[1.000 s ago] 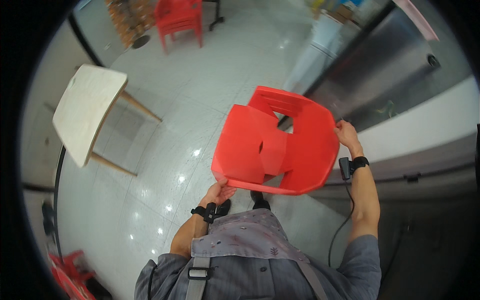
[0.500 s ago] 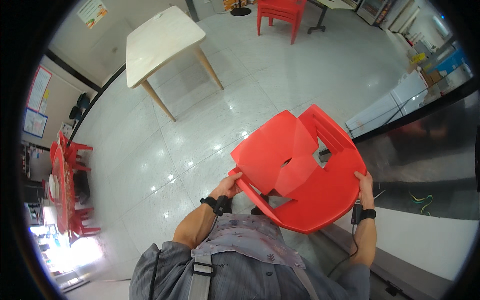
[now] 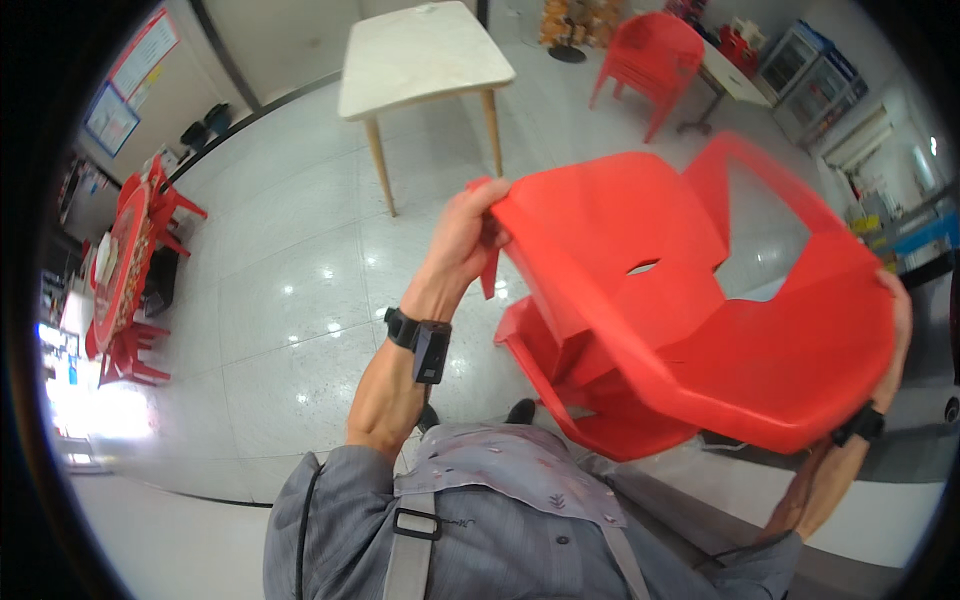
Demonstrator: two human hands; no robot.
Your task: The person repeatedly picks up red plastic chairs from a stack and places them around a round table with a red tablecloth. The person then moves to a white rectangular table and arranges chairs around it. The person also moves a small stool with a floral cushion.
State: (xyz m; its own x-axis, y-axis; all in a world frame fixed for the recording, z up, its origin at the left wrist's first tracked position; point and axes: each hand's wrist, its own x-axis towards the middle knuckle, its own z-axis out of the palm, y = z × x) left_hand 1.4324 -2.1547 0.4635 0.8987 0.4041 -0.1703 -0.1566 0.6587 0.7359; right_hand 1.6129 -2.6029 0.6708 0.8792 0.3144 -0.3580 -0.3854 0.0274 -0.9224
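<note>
Both hands were clamped on the red plastic chair, left hand and right hand at opposite edges — it looked light, stiff, slick-surfaced, best gripped by those rims.

Glossy pale tiled floor bears white table, red chairs.

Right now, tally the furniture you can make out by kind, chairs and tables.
Red chairs: 4 - held chair, far chair, two left chairs
Tables: 3 - pale-topped table, red table, far-right table
Total: 7
</note>
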